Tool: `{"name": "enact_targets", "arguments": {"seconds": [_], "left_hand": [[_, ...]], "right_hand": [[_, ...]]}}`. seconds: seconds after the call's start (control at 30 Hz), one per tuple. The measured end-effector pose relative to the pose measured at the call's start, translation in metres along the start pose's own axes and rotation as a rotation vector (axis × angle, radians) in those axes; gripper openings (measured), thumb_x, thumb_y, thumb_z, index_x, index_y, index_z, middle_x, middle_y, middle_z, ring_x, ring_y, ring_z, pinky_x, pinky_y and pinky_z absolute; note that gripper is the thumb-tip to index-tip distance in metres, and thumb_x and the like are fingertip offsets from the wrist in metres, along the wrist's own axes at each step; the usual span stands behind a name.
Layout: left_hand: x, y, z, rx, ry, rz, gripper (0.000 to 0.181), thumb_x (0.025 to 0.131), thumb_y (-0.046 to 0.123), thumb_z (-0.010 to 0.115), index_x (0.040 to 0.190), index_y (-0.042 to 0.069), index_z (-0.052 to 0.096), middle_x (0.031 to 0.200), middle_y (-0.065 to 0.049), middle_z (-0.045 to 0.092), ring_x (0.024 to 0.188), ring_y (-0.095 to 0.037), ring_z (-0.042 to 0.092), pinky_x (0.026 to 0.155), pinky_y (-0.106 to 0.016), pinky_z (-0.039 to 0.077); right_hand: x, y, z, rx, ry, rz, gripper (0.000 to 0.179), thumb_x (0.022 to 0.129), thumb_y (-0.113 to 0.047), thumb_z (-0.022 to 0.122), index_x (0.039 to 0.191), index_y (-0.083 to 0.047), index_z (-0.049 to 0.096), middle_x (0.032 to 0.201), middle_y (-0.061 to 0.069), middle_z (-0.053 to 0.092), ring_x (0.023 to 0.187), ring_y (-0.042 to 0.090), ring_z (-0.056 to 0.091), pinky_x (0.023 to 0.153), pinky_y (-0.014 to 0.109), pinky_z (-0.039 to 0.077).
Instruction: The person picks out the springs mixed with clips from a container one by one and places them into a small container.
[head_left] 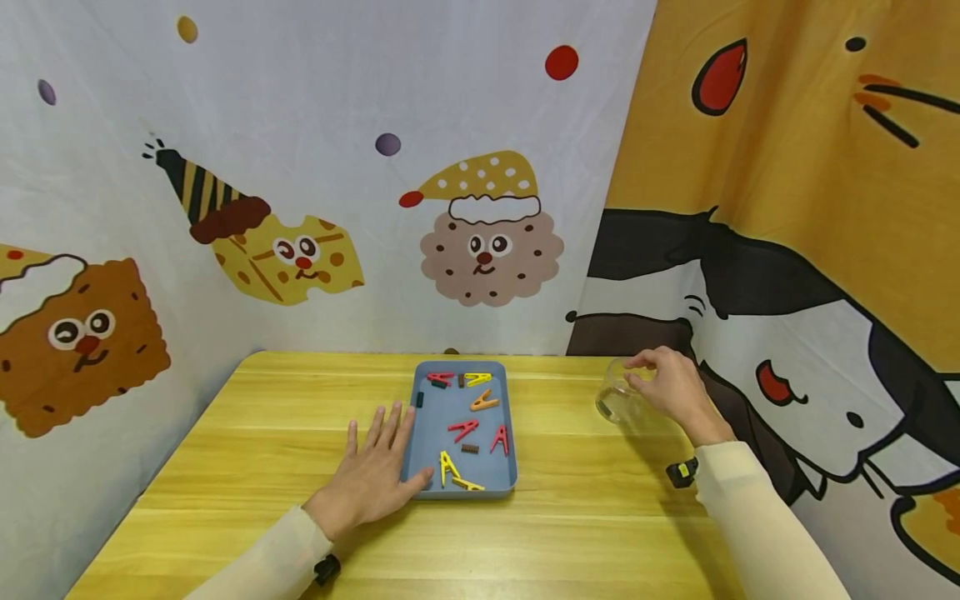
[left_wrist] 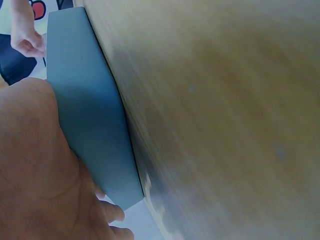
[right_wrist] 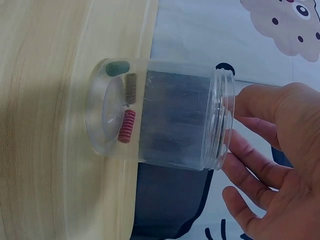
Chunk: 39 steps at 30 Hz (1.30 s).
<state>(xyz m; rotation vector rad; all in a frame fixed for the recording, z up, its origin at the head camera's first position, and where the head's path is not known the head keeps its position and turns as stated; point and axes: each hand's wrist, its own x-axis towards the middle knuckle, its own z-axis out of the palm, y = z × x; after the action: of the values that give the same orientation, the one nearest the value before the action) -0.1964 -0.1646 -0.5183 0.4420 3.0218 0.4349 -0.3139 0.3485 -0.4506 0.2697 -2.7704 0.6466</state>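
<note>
Jar (right_wrist: 175, 117), clear, on table (head_left: 562, 525), right of tray (head_left: 446, 425). 3 springs at its bottom: green (right_wrist: 117, 68), brown (right_wrist: 130, 89), red (right_wrist: 126, 126). Your right hand (head_left: 670, 383) at jar mouth, fingers bent by rim; can't tell if they pinch. Your left hand (head_left: 370, 475): fingers straight, apart, thumb over tray's near-left edge. Tray has 7 clips (head_left: 480, 405), 4 more springs (head_left: 470, 449).

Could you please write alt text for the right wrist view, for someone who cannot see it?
A right hand is at the mouth of a clear jar holding a green coil, a brown coil and a red coil. The jar rests on a table.
</note>
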Motion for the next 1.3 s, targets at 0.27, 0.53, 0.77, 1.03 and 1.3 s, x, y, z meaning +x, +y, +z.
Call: {"name": "enact_targets", "arguments": {"seconds": [0.27, 0.53, 0.77, 1.03, 1.3], "left_hand": [[0.0, -0.001, 0.0, -0.008, -0.011, 0.006, 0.106, 0.115, 0.07, 0.057, 0.189, 0.008, 0.013, 0.197, -0.02, 0.007, 0.183, -0.052, 0.01, 0.14, -0.088, 0.005], [-0.001, -0.001, -0.001, -0.009, -0.023, 0.002, 0.105, 0.115, 0.069, 0.057, 0.189, 0.009, 0.012, 0.197, -0.019, 0.006, 0.184, -0.05, 0.008, 0.14, -0.088, 0.003], [-0.001, -0.001, -0.002, -0.012, -0.021, 0.003, 0.105, 0.116, 0.069, 0.057, 0.189, 0.009, 0.012, 0.197, -0.02, 0.007, 0.184, -0.05, 0.008, 0.14, -0.088, 0.004], [-0.001, -0.002, -0.002, -0.003, -0.017, 0.002, 0.105, 0.116, 0.07, 0.056, 0.189, 0.009, 0.012, 0.197, -0.019, 0.007, 0.184, -0.05, 0.007, 0.14, -0.088, 0.004], [-0.002, -0.001, -0.003, 0.009, -0.016, 0.004, 0.106, 0.115, 0.071, 0.057, 0.189, 0.008, 0.012, 0.197, -0.019, 0.007, 0.183, -0.05, 0.008, 0.14, -0.088, 0.005]], "right_hand": [[-0.003, 0.0, 0.003, 0.02, 0.062, -0.028, 0.015, 0.103, -0.011, 0.088, 0.117, -0.007, 0.09, 0.125, 0.025, 0.081, 0.119, 0.052, 0.074, 0.098, 0.071, 0.06], [-0.008, -0.005, 0.006, 0.043, 0.128, -0.088, 0.011, 0.101, -0.006, 0.088, 0.113, -0.006, 0.09, 0.118, 0.023, 0.082, 0.113, 0.052, 0.075, 0.097, 0.071, 0.059], [-0.011, -0.018, 0.009, 0.063, 0.163, -0.135, 0.015, 0.101, -0.004, 0.087, 0.116, -0.004, 0.089, 0.12, 0.023, 0.082, 0.114, 0.05, 0.074, 0.099, 0.071, 0.058], [-0.017, -0.044, 0.015, 0.066, 0.162, -0.178, 0.014, 0.102, -0.006, 0.088, 0.115, -0.006, 0.089, 0.122, 0.02, 0.081, 0.115, 0.046, 0.074, 0.099, 0.068, 0.059], [-0.023, -0.064, 0.034, 0.009, 0.158, -0.312, 0.016, 0.095, -0.007, 0.095, 0.11, -0.011, 0.091, 0.111, 0.009, 0.086, 0.102, 0.035, 0.078, 0.091, 0.058, 0.063]]}}
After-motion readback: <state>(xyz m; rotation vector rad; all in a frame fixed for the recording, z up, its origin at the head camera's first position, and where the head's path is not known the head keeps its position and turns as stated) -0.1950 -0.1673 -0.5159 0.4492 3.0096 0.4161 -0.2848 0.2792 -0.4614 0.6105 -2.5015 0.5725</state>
